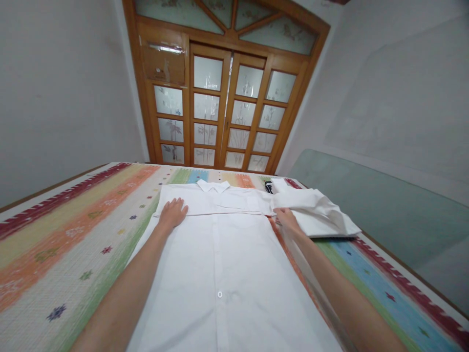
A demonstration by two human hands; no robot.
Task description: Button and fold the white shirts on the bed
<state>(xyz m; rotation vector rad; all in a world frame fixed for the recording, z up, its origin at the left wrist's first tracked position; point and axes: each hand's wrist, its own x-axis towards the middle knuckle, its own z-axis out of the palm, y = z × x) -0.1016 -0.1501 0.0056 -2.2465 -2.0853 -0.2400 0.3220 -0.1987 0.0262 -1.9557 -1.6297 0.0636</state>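
- White shirt (227, 254): it lies flat and front up on the striped cloth in front of you, buttoned, with the collar (213, 185) at the far end and one button (220, 294) showing low on the placket.
- Far left part of the shirt: the sleeve appears folded across the chest, forming a straight horizontal edge just below the collar.
- Your left hand (173, 212): it is open and flat, palm down, fingers spread, pressing on the shirt's left shoulder. It grips nothing.
- Your right hand (286, 218): it rests at the shirt's right edge near the shoulder, fingers curled onto the fabric where the right sleeve (315, 210) begins. Whether it pinches the cloth or merely touches it cannot be told.
- Right sleeve: it is bunched and folded outward to the right of the body of the shirt, lying on the cloth beside your right hand.
- Dark object (268, 186): small, partly hidden behind the sleeve near the collar; its kind cannot be told.
- Striped cloth (73, 230): a multicoloured covering with small star motifs, spread under the shirt.
- Wooden door (227, 102): glazed panels, standing beyond the far edge.
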